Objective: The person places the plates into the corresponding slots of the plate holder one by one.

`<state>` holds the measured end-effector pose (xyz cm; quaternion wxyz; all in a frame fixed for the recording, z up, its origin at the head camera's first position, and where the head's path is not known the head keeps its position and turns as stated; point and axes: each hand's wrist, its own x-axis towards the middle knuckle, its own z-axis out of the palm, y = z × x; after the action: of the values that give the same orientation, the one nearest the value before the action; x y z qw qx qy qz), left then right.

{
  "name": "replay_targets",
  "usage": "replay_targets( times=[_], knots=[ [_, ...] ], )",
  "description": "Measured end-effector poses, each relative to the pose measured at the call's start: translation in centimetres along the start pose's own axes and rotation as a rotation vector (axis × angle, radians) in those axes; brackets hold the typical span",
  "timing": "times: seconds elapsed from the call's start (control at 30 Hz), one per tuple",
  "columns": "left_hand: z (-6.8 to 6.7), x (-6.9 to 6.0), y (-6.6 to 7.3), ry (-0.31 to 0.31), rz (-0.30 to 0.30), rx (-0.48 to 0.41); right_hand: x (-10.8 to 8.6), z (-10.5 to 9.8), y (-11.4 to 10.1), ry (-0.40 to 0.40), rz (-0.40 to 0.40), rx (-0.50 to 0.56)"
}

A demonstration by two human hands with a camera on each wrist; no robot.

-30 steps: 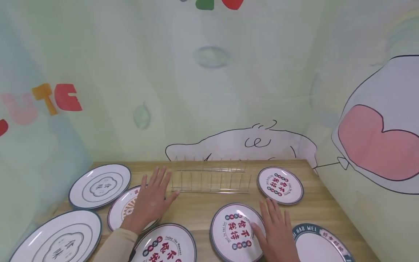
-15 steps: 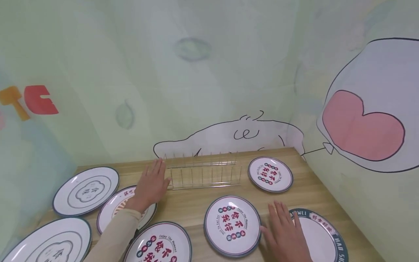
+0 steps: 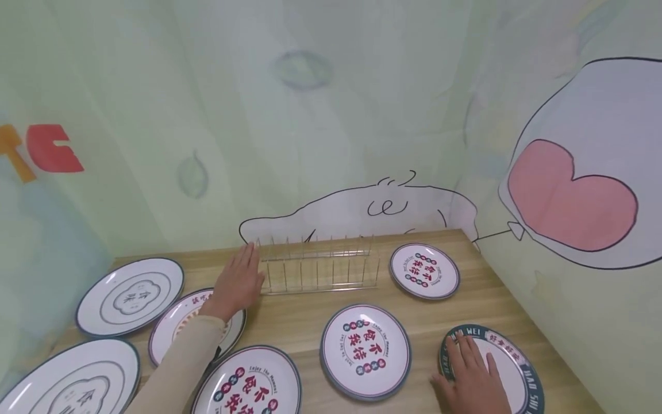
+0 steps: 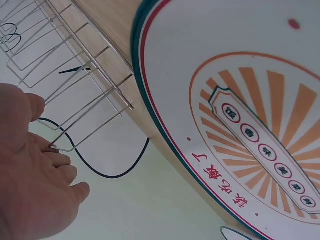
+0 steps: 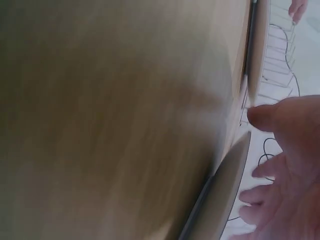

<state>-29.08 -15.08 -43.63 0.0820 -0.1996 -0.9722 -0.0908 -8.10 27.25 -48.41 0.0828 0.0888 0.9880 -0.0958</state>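
My left hand [image 3: 239,286] is at the left end of a wire dish rack [image 3: 318,275] on the wooden table. In the left wrist view, the thumb and curled fingers of the left hand [image 4: 37,170] hold the rack's end wires [image 4: 60,137]. Under that forearm lies a plate with an orange sunburst [image 4: 260,130]. My right hand [image 3: 473,376] is over the near-left part of a plate with a dark green lettered rim [image 3: 532,382], fingers extended, gripping nothing. Whether it touches the plate is unclear. In the right wrist view, its fingers [image 5: 262,200] are beside a plate edge [image 5: 220,195].
Two white plates with a grey emblem, a far one [image 3: 129,296] and a near one [image 3: 72,379], lie at left. Red-lettered plates lie at front [image 3: 248,382], centre [image 3: 365,352] and back right [image 3: 424,271]. A printed cloth wall [image 3: 331,132] stands behind the table [image 3: 289,322].
My left hand has moved to the rack's left end and taken hold there. My right hand has shifted right from the centre plate to the green-rimmed plate. The head view has turned rightward.
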Motion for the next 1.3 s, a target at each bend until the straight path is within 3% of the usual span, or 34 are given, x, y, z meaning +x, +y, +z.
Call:
replay_targets(
  times=[0.17,0.37,0.9,1.2,1.3],
  knots=[
    [0.3,0.9,-0.1,-0.029,-0.029,0.001,0.1,0.4,0.6,-0.084,0.020,0.010],
    [0.6,1.0,-0.2,-0.034,-0.037,0.013,0.2,0.5,1.0,-0.161,0.092,0.012],
    [0.1,0.0,0.9,0.003,-0.025,0.026,0.3,-0.5,0.8,-0.126,0.054,-0.031],
    [0.5,-0.2,0.8,0.011,-0.038,0.010,0.8,-0.8,0.2,-0.137,0.033,-0.047],
    [0.6,-0.2,0.7,-0.003,-0.041,0.000,0.5,-0.5,-0.2,-0.085,0.007,-0.106]
  ],
)
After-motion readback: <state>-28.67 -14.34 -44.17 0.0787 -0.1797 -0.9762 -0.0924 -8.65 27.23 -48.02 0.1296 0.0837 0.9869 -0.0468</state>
